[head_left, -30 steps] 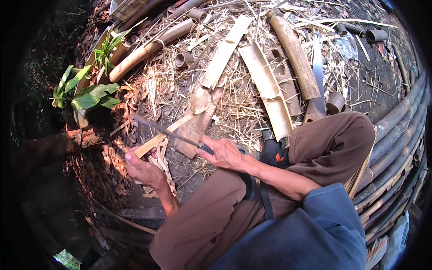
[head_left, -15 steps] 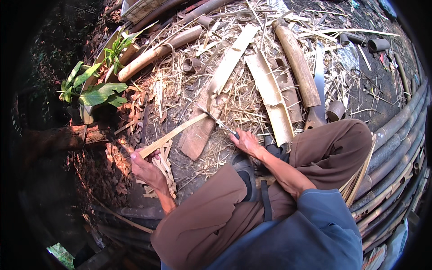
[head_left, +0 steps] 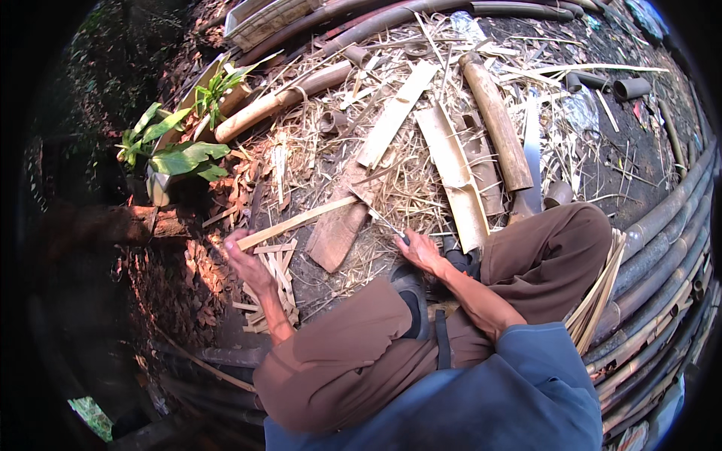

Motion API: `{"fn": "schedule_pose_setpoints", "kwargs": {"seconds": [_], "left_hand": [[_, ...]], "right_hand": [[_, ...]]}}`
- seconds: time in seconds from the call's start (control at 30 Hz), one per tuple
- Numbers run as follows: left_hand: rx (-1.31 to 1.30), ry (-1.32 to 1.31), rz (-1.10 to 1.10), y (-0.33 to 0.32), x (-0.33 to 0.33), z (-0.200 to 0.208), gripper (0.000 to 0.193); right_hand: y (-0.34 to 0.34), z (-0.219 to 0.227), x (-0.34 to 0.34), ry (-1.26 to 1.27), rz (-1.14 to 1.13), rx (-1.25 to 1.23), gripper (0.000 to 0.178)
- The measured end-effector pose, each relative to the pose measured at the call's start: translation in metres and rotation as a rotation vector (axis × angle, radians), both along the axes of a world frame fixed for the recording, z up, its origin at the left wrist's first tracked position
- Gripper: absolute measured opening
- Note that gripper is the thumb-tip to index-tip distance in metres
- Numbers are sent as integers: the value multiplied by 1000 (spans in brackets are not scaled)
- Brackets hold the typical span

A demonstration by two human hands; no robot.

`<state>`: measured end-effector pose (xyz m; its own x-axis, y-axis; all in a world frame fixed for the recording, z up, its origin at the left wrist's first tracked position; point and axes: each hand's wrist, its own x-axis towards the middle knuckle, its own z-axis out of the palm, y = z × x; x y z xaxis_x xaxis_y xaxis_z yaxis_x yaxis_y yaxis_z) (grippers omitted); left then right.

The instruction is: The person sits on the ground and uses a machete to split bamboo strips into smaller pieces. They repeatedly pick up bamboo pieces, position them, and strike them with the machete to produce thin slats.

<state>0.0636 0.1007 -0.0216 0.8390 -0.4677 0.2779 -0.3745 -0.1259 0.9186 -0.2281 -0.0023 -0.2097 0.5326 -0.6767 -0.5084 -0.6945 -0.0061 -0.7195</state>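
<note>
My left hand (head_left: 253, 269) grips the near end of a long pale bamboo strip (head_left: 297, 219). The strip slants up to the right, its far end over a flat wooden board (head_left: 331, 239) on the ground. In my right hand (head_left: 421, 251) is the dark handle of a knife (head_left: 385, 220). Its blade points up and left and meets the strip near the far end; whether it cuts in is too small to tell. Beside my left wrist lies a loose pile of short bamboo strips (head_left: 283, 282).
Ahead lie split bamboo halves (head_left: 453, 177), a whole bamboo piece (head_left: 496, 120) and a saw (head_left: 532, 154) among shavings. A leafy plant (head_left: 177, 156) stands at the left, near a bamboo pole (head_left: 282, 101). Long poles (head_left: 662, 233) curve along the right.
The view has shifted slightly. My left hand has moved a little farther away, so the strip lies at a shallower slant. The knife has shifted slightly right along with my right hand.
</note>
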Motion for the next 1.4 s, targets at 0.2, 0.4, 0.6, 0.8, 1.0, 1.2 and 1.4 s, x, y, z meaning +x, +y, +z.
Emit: {"fn": "schedule_pose_setpoints", "kwargs": {"seconds": [0.2,0.4,0.6,0.8,1.0,1.2,1.4], "left_hand": [[-813,619,-339,-22,23,-37,73],[-772,613,87,-58,17,-16,59],[-688,425,-156,-26,13,-34,59],[-475,332,-154,-48,-14,-34,36],[-171,577,-178,-33,-27,-93,35],[-187,261,273,53,18,-60,26],[-404,461,710,230,23,-80,24]], "right_hand": [[-8,-15,3,-255,-121,191,53],[0,-46,-6,-142,-218,210,54],[20,-6,-10,-177,-123,-60,47],[19,-10,-15,-175,-100,-165,40],[16,-33,-10,-262,-112,-10,44],[10,-48,-11,-229,-118,22,26],[10,-47,-17,-275,-114,181,31]]}}
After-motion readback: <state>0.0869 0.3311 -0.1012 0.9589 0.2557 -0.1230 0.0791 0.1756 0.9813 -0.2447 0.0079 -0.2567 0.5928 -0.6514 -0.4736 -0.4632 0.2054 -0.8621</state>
